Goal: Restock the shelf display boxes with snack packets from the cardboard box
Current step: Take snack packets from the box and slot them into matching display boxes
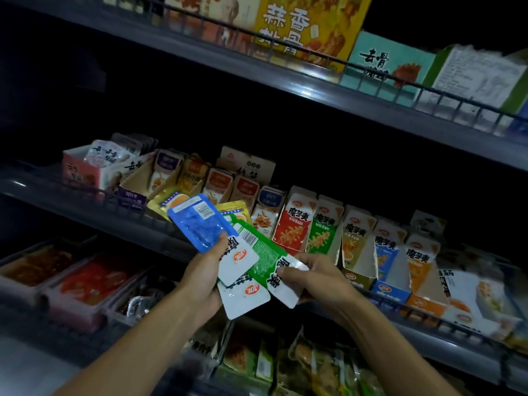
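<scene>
My left hand [204, 277] grips a fanned bunch of snack packets: a blue packet [197, 222] on top, yellow ones behind it and white-ended packets [243, 298] below. My right hand [317, 277] pinches the white end of a green packet [265, 255] that lies across the bunch. Both hands are in front of the middle shelf. Right behind them stands a row of open display boxes: a red one [294, 221], a green one [324, 227], then a yellow box [357, 238], a blue box [385, 252] and an orange box [420, 261]. The cardboard box is out of view.
A wire rail [400, 304] runs along the front edge of the middle shelf. Further left on that shelf are more tilted display boxes [171, 178] with small packets. The top shelf [285, 78] carries large boxes. Lower trays [85, 281] hold red packets, with bagged snacks below my arms.
</scene>
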`<state>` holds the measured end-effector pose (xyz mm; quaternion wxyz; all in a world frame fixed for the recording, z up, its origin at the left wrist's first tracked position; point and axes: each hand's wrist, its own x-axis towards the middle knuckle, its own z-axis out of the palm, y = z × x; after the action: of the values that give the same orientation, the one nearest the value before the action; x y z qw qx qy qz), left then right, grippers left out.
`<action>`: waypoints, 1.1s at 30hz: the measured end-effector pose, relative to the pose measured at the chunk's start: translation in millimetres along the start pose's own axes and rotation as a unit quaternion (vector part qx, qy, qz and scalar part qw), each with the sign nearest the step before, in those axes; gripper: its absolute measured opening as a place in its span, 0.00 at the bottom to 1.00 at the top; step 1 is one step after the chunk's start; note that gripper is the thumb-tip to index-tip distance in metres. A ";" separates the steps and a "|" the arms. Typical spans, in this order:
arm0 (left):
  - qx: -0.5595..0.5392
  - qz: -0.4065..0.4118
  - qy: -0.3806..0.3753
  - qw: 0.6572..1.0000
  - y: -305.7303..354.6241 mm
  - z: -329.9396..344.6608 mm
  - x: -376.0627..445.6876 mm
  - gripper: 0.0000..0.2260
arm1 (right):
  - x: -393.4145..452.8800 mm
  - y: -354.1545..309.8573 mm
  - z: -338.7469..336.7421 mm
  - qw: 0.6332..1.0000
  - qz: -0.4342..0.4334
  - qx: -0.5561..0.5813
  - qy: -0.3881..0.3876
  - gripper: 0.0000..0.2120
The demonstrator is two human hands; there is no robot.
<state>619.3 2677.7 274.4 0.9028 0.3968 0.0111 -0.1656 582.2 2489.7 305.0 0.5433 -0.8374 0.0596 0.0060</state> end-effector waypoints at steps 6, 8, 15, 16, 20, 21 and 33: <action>0.024 0.008 0.017 1.000 2.8 10.5 -11.1 0.16 | -13.4 6.3 23.6 0.995 0.052 0.087 0.000 0.12; 0.022 0.010 0.020 1.000 3.9 10.5 -14.2 0.15 | -15.7 6.3 23.0 0.994 0.058 0.095 0.005 0.11; 0.006 0.011 0.034 0.999 8.0 6.0 -15.2 0.12 | -17.6 -0.7 6.4 0.994 0.027 0.100 0.043 0.11; 0.009 0.011 0.037 0.999 8.7 5.5 -15.2 0.12 | -16.8 -1.8 4.5 0.993 0.021 0.107 0.053 0.11; 0.031 0.014 0.035 0.999 11.3 2.1 -16.7 0.13 | -15.9 -8.3 -2.8 0.987 -0.004 0.135 0.083 0.07; 0.036 0.017 0.035 0.999 11.6 0.5 -16.5 0.12 | -16.3 -9.1 -5.0 0.985 -0.010 0.144 0.091 0.08; 0.104 0.036 0.009 0.994 16.6 -7.8 -20.9 0.09 | -22.4 -25.8 -8.1 0.999 -0.013 0.033 -0.018 0.20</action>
<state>605.5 2699.9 284.1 0.8621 0.4899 -0.0125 -0.1293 562.2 2494.7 333.4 0.5716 -0.8195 0.0387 0.0119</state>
